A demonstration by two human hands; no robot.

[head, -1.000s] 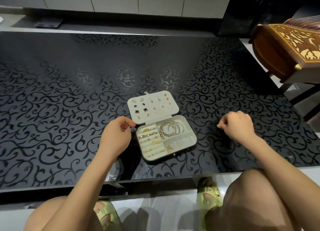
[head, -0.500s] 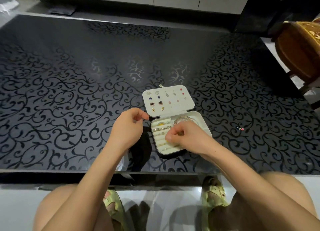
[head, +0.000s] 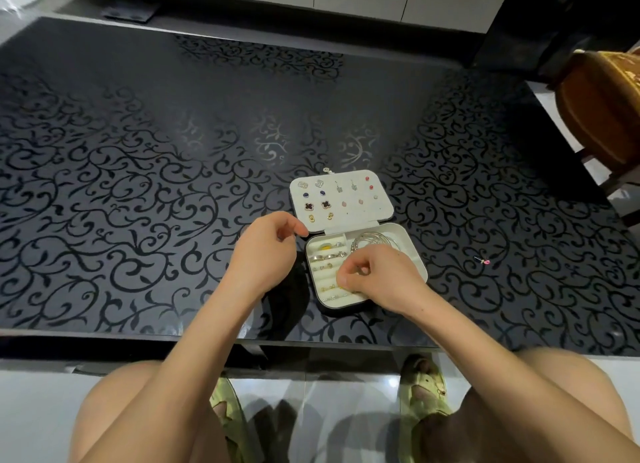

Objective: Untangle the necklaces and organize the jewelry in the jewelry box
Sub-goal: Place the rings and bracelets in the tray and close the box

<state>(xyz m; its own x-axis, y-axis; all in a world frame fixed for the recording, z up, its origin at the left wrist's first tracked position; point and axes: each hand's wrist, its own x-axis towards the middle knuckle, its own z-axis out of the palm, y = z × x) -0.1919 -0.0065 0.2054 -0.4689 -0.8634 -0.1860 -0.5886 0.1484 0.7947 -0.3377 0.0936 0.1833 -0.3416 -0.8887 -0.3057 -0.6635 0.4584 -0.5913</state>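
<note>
Jewelry box (head: 406, 254) open on bench (head: 138, 185), near its front edge. The lid (head: 363, 213) lies flat behind the tray and carries stud earrings (head: 316, 205). Bangles (head: 375, 238) sit in the box's rear right compartment, rings (head: 327, 255) in the left rows.

Right hand (head: 379, 275) is over the tray, fingers (head: 346, 266) curled with tips at the ring rows; contents of pinch: cannot tell.

Left hand (head: 265, 251) is just left of the box, fingers curled, thumb near forefinger; hold unclear.

Pink stud (head: 485, 261) lies well right of the box.

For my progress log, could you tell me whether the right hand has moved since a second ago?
Yes. The right hand moved leftward, from the table beside the jewelry box to over its ring rows.
</note>
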